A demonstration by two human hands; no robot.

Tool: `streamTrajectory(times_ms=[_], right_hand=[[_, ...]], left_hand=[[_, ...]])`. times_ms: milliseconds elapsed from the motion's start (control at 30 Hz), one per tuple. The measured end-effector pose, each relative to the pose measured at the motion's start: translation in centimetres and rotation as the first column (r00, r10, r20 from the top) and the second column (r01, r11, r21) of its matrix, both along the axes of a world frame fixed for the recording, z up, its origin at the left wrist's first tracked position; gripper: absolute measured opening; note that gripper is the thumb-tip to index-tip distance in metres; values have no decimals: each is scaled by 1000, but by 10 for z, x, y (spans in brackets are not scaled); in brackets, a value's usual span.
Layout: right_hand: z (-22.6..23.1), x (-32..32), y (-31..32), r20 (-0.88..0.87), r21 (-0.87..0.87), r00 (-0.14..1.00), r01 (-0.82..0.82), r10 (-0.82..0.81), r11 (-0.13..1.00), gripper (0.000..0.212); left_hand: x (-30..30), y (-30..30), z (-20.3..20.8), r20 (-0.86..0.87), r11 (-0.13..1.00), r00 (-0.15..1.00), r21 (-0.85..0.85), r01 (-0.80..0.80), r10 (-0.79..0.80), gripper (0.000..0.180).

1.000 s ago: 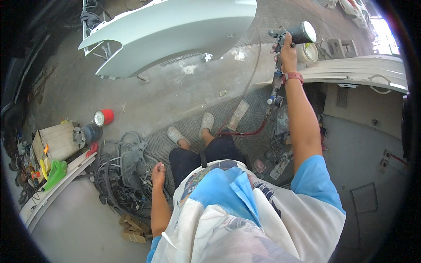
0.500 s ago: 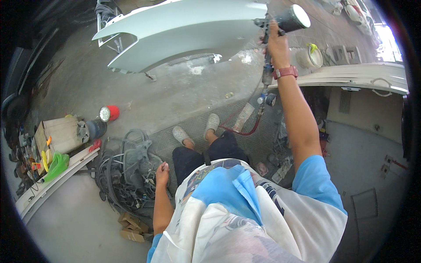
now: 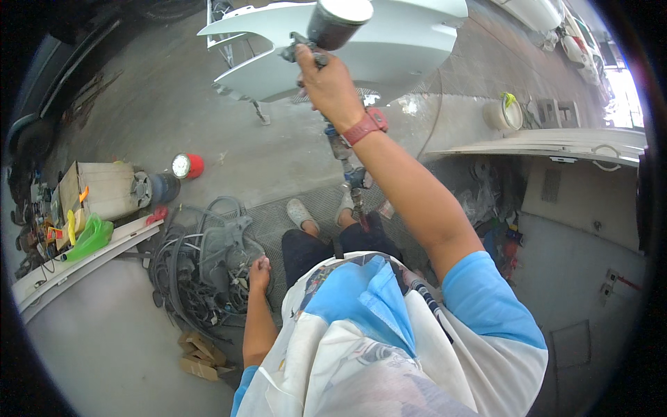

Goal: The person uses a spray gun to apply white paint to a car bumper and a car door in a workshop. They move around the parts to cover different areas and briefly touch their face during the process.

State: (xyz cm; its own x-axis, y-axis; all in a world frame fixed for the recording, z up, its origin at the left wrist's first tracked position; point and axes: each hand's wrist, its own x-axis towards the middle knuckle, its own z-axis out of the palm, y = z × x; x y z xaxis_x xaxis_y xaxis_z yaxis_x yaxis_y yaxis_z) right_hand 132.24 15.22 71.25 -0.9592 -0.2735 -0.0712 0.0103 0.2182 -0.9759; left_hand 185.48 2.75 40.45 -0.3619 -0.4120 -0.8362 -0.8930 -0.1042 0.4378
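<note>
My right hand [image 3: 332,85], with a red watch on the wrist, is wrapped around a paint spray gun [image 3: 330,35]. The gun's dark cup with a pale lid points up and away. Beneath the hand hang its inlet fittings and a blue-grey regulator [image 3: 357,178], with the hose running down toward my legs. Just beyond the gun a white car fender [image 3: 410,52] rests on a stand [image 3: 260,113]; my arm and the cup hide part of it. My left hand [image 3: 259,273] hangs low at my side, fingers curled, seemingly holding nothing, near a tangle of black hoses [image 3: 208,271].
To the left lie a red can [image 3: 187,166], a cardboard box [image 3: 104,186] and a green plastic bag [image 3: 90,236] near a white panel edge. At right are a white bucket [image 3: 503,115] and a long white panel [image 3: 556,141]. Mesh matting lies underfoot.
My right hand has swept the spray gun leftward across the front of the fender, and the hanging regulator moved with it. The view has shifted slightly. My left hand stays low.
</note>
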Motion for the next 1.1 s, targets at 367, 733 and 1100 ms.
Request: streamTrajectory(times_ms=[367, 733, 1100], right_hand=[[5, -54, 10, 34, -55, 999, -10, 12, 998, 64], [26, -114, 238, -130, 206, 942, 332, -310, 921, 59], [4, -218, 395, -157, 215, 818, 575, -553, 789, 65]], left_hand=[[31, 5, -8, 76, 993, 991, 28, -115, 113, 50], [-23, 40, -8, -7, 996, 996, 12, -86, 86, 47], [-77, 83, 14, -36, 998, 999, -50, -32, 30, 48]])
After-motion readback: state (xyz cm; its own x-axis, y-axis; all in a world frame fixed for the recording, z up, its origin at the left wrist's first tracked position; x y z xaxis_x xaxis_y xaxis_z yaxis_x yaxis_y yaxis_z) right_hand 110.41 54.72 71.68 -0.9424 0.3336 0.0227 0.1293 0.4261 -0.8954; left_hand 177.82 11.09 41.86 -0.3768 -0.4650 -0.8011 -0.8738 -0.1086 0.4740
